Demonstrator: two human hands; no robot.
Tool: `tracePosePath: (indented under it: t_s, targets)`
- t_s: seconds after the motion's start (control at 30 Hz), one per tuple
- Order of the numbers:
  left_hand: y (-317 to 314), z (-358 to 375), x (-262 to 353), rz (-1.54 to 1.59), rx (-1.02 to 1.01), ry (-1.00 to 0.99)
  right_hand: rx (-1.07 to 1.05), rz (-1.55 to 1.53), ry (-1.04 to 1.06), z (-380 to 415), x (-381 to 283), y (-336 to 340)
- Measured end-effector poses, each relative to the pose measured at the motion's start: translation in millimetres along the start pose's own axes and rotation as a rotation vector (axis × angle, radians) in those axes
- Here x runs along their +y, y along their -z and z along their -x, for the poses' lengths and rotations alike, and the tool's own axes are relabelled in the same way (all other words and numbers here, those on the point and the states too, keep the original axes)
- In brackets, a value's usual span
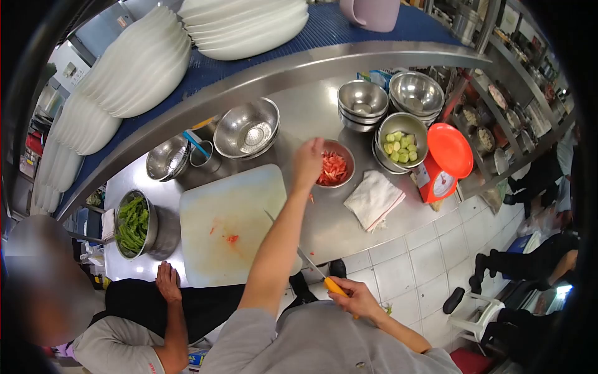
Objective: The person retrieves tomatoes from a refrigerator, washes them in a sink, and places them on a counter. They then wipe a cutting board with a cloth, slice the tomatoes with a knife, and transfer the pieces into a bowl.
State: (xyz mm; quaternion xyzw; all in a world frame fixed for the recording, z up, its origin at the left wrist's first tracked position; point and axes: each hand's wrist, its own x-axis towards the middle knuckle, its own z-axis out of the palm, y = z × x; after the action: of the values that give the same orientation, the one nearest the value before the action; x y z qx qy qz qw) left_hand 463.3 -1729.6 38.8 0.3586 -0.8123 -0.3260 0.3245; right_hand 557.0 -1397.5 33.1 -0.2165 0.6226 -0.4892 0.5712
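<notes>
My left hand [308, 163] is at the left rim of a metal bowl [353, 167] of red strips [332, 168]; its fingers are blurred, and whether they hold anything cannot be made out. Near my body, my right hand [360, 299] is closed around the yellow handle of a knife [335, 287]. The blade points up and left, passing behind my left forearm, which hides its middle. A pale cutting board [249, 193] lies left of that forearm, with small red scraps [232, 239] on it.
A co-worker's hand [167, 282] rests at the counter edge, below a bowl of green strips [132, 224]. A folded cloth [374, 198], a bowl of green chunks [400, 147] and a red scale [441, 181] are on the right. Above hangs a shelf [274, 65] with stacked white plates [246, 28].
</notes>
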Motion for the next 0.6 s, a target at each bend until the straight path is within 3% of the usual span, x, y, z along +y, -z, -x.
tracePosePath:
  t_s: [0.07, 0.13, 0.23, 0.33, 0.4, 0.43, 0.5, 0.6]
  targets:
    - [50, 5, -1, 0.237, -0.037, -0.05, -0.035, -0.038, -0.049, 1, 0, 3]
    - [111, 19, -25, 0.244, -0.1, -0.018, -0.042, -0.074, -0.063, 1, 2, 7]
    - [197, 68, -71, -0.038, -0.14, 0.151, -0.061, -0.079, 0.021, -10, 8, 13]
    - [231, 122, -127, -0.268, -0.257, 0.337, -0.068, 0.009, -0.041, -29, -6, 9]
    - [236, 149, -147, -0.29, -0.306, 0.345, 0.078, 0.675, 0.636, -55, -19, 2]
    - [237, 157, -151, -0.285, -0.301, 0.35, 0.102, 0.763, 0.633, -67, -29, -4]
    - [232, 168, -147, -0.267, -0.219, 0.137, 0.119, 0.916, 0.623, -94, -50, -19]
    - [224, 171, -155, -0.21, -0.193, 0.153, 0.101, 1.04, 0.708, -144, -61, -34]
